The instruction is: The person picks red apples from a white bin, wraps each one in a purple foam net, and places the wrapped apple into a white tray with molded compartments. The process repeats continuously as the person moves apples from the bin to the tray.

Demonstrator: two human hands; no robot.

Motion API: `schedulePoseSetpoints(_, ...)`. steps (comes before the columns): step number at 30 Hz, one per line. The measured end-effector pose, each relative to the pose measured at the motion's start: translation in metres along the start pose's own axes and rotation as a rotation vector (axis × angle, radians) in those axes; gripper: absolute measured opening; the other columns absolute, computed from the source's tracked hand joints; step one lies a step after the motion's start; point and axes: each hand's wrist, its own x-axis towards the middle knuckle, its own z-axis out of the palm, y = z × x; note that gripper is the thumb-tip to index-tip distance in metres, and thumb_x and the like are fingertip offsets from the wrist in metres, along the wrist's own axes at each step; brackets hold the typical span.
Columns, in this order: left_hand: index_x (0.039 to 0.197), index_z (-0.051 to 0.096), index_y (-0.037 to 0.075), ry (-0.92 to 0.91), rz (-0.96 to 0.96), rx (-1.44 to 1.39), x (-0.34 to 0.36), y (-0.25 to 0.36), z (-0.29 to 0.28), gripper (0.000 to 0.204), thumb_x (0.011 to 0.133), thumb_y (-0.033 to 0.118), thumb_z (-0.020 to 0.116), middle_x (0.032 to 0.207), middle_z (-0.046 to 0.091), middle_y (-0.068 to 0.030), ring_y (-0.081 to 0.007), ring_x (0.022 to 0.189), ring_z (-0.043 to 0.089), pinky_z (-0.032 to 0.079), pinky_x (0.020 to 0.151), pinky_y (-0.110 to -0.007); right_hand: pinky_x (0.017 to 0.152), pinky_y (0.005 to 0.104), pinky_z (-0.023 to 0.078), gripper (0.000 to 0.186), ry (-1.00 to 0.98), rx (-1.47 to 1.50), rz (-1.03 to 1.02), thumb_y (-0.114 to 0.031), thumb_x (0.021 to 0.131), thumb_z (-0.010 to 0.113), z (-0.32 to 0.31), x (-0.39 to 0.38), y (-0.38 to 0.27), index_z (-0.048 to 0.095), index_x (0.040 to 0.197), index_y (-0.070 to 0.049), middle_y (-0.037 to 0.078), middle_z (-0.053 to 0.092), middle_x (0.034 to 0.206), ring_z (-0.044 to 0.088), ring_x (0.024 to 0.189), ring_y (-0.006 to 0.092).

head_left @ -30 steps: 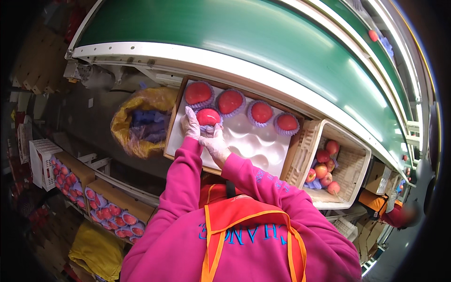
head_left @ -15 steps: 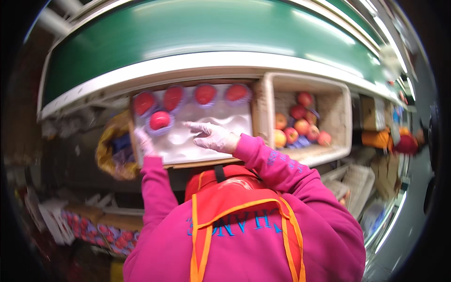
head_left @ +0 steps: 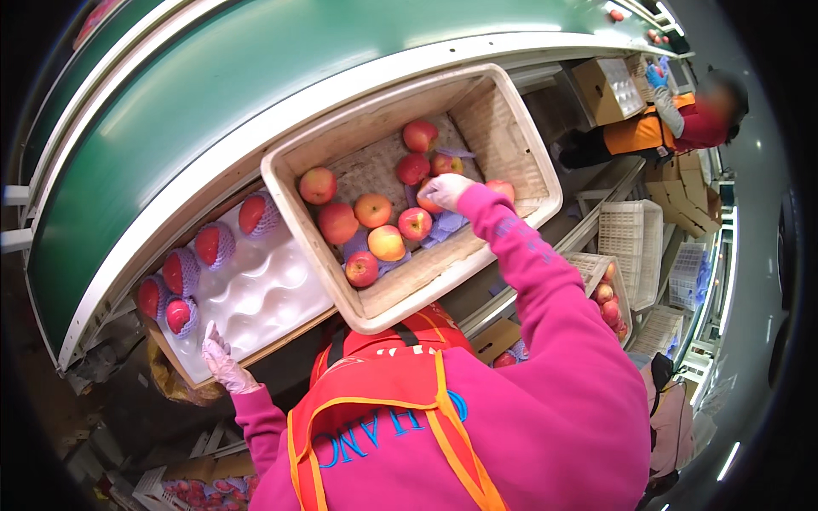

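Wearing a magenta top (head_left: 562,375) and a red apron (head_left: 366,375), a person seen from above has two thinly gloved hands at work; twelve o'clock is the top edge. Just past twelve from the centre, the right hand (head_left: 447,190) is inside a deep, pale, worn crate (head_left: 366,166), its fingers curled narrow over a red apple (head_left: 429,205). The hand hides most of that fruit, so whether it is gripped cannot be told. About ten loose apples (head_left: 387,244) lie bare around it, between nine and two o'clock, with crumpled purple netting (head_left: 446,226) among them, perhaps padding against the hard crate floor. At nine o'clock, a white moulded tray (head_left: 256,289) sits inside a shallow brown box (head_left: 294,336). Five netted apples (head_left: 215,245) rest in its hollows: four in a row along the belt side, one beside the row's left end. Hollows and nets probably guard the fruit from rolling and bruising. At eight o'clock the left hand (head_left: 223,362) holds nothing visible, fingers extended and loosely apart, by the box's lower edge; contact is unclear. The crate overlaps the box's right end in this view, apparently set close so both are within reach. A green conveyor belt (head_left: 256,94) curves behind them from nine to one o'clock. At two o'clock, farther off, is a co-worker (head_left: 635,136) in orange.
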Motion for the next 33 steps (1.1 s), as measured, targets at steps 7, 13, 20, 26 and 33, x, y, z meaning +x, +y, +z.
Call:
schedulePoseSetpoints(7, 0.118, 0.057, 0.002, -0.094, 0.095, 0.052, -0.077, 0.055, 0.051, 0.040, 0.100, 0.032, 0.038, 0.113, 0.060, -0.0079, -0.0160, 0.101, 0.054, 0.041, 0.091, -0.032, 0.083, 0.0402, 0.051, 0.027, 0.123, -0.225, 0.368, -0.031, 0.080, 0.063, 0.043, 0.055, 0.089, 0.071, 0.095, -0.010, 0.017, 0.067, 0.098, 0.064, 0.093, 0.0333)
schedulePoseSetpoints(13, 0.114, 0.059, 0.002, -0.123, 0.068, 0.077, -0.099, 0.049, 0.074, 0.037, 0.100, 0.030, 0.040, 0.108, 0.061, -0.0072, -0.0149, 0.095, 0.055, 0.043, 0.085, -0.030, 0.079, 0.0360, 0.051, 0.047, -0.413, -0.388, 0.241, -0.046, 0.068, 0.067, -0.013, 0.017, 0.032, 0.069, 0.098, -0.010, 0.014, 0.068, 0.098, 0.066, 0.088, 0.0267)
schedulePoseSetpoints(20, 0.111, 0.060, 0.000, -0.368, 0.154, 0.143, -0.089, 0.077, 0.114, 0.031, 0.100, 0.022, 0.041, 0.105, 0.061, -0.0073, -0.0158, 0.091, 0.055, 0.044, 0.083, -0.029, 0.080, 0.0364, 0.051, 0.027, -0.360, -0.626, 0.131, -0.035, 0.082, 0.063, 0.045, 0.016, 0.042, 0.070, 0.095, -0.013, 0.011, 0.068, 0.094, 0.065, 0.089, 0.0273)
schedulePoseSetpoints(26, 0.125, 0.052, 0.003, -0.820, -0.131, -0.391, -0.117, 0.152, 0.202, 0.033, 0.098, 0.020, 0.045, 0.111, 0.059, -0.0064, -0.0179, 0.095, 0.058, 0.046, 0.087, -0.030, 0.071, 0.0356, 0.049, 0.022, 0.518, 0.279, -0.579, -0.011, 0.076, 0.067, -0.018, -0.074, -0.067, 0.066, 0.098, -0.014, 0.012, 0.064, 0.089, 0.061, 0.082, 0.0276)
schedulePoseSetpoints(33, 0.141, 0.036, 0.008, -1.129, -0.202, -0.403, -0.105, 0.128, 0.215, 0.050, 0.094, 0.011, 0.054, 0.122, 0.051, 0.0008, -0.0055, 0.094, 0.052, 0.043, 0.085, -0.021, 0.088, 0.0257, 0.045, 0.030, 0.296, 1.067, -0.494, -0.007, 0.092, 0.054, -0.009, -0.174, -0.177, 0.054, 0.121, -0.001, 0.005, 0.059, 0.116, 0.055, 0.101, 0.0118)
